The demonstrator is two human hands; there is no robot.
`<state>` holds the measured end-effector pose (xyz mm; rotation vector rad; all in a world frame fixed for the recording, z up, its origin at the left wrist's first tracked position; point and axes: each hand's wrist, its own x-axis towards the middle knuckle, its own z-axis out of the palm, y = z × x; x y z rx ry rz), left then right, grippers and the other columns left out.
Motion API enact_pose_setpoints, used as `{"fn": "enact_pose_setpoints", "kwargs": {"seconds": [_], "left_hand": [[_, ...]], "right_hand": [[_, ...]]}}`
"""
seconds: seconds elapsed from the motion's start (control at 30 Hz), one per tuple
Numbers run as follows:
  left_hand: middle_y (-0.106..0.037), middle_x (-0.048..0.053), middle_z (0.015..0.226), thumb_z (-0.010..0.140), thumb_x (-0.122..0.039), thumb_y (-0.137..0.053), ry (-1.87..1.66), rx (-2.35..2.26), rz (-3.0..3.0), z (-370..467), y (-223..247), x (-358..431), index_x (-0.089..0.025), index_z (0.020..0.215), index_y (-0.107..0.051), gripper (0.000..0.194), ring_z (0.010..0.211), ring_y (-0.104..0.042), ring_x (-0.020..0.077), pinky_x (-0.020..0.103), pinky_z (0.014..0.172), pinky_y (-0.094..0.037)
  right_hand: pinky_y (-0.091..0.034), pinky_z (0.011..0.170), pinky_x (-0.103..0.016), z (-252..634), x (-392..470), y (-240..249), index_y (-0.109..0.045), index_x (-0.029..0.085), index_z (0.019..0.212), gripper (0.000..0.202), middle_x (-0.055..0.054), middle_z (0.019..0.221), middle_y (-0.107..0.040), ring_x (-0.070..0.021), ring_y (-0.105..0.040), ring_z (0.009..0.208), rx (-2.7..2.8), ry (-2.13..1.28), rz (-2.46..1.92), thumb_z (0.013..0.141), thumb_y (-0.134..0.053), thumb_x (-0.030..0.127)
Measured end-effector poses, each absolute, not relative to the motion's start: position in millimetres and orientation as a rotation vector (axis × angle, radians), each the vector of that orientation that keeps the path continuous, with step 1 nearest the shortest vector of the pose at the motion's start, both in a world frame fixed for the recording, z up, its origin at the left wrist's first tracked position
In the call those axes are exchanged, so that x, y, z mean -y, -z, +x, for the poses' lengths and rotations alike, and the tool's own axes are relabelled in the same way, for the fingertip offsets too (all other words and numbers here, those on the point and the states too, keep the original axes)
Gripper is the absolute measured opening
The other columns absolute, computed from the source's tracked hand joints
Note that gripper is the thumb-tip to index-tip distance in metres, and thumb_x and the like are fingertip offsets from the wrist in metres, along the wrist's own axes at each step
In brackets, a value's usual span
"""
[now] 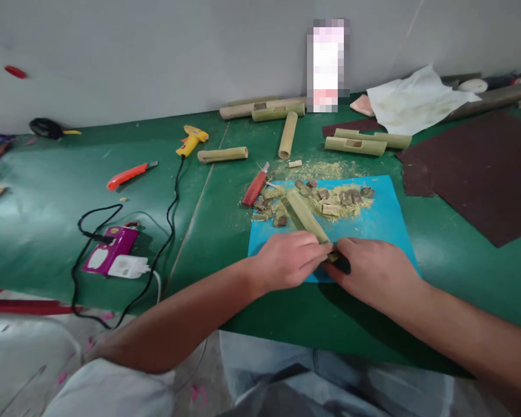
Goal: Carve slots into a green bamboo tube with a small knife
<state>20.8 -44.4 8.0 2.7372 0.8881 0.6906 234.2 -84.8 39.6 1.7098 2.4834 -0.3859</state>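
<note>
While the left hand [293,259] grips a bamboo tube [306,215] near its close end, the right hand [371,266] curls in there too.
Well left of the left hand lies an orange cutter [128,175]; ahead of that hand, a red-handled blade [255,188]; before both hands, chips [351,197] on a blue sheet [386,231] suggest carving well under way; beyond the right hand, a notched tube [375,148] looks already cut. Fingers hide the held end, so what remains, and what the right hand grips, cannot be told.

smooth bamboo tube [307,215] – rough, fibrous shavings [330,169] – matt blue sheet [384,237], glossy tabletop [47,174]
</note>
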Motion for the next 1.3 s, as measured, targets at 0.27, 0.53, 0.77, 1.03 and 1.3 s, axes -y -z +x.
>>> {"fn": "enact_pose_setpoints", "kwargs": {"seconds": [0.27,0.53,0.77,1.03,1.3], "left_hand": [[-0.073,0.006,0.086,0.109,-0.031,-0.043,-0.677,-0.889,2.712,17.9,-5.7,41.1,-0.018,0.118,-0.075,0.035,0.079,-0.069,0.0149,0.024,0.067,-0.053],[-0.07,0.005,0.079,0.11,-0.029,-0.036,-0.664,-0.958,2.889,20.0,-8.5,45.4,-0.016,0.115,-0.074,0.04,0.074,-0.067,0.0154,0.024,0.063,-0.05],[-0.07,0.006,0.081,0.11,-0.028,-0.035,-0.665,-1.003,2.869,22.3,-9.9,51.4,-0.015,0.113,-0.073,0.041,0.076,-0.067,0.0169,0.026,0.065,-0.051],[-0.072,0.006,0.083,0.11,-0.03,-0.038,-0.769,-1.095,2.793,21.0,-12.3,47.0,-0.014,0.115,-0.073,0.039,0.077,-0.068,0.0157,0.025,0.067,-0.052],[-0.071,0.007,0.085,0.109,-0.029,-0.043,-0.817,-1.121,2.742,18.4,-9.4,43.1,-0.014,0.115,-0.074,0.035,0.078,-0.068,0.0169,0.027,0.068,-0.053]], "right_hand": [[-0.027,0.056,-0.032,232.9,84.3,-43.6,-0.069,0.022,0.09,0.025,-0.007,0.085,-0.075,-0.0203,-0.068,0.072,-2.468,0.37,1.697,0.096,-0.055,0.042],[-0.03,0.057,-0.032,233.5,84.4,-40.8,-0.069,0.022,0.091,0.026,-0.007,0.086,-0.075,-0.021,-0.069,0.073,-2.468,0.393,1.706,0.096,-0.055,0.044],[-0.028,0.057,-0.032,233.5,83.2,-40.7,-0.068,0.023,0.091,0.024,-0.007,0.086,-0.074,-0.0226,-0.068,0.074,-2.432,0.426,1.695,0.094,-0.058,0.045],[-0.027,0.056,-0.033,233.0,83.6,-39.2,-0.068,0.023,0.09,0.03,-0.006,0.083,-0.073,-0.0219,-0.067,0.072,-2.438,0.407,1.712,0.096,-0.055,0.05],[-0.025,0.056,-0.032,232.8,83.5,-41.7,-0.068,0.023,0.089,0.028,-0.006,0.08,-0.072,-0.0214,-0.066,0.07,-2.487,0.408,1.724,0.095,-0.055,0.046]]}}
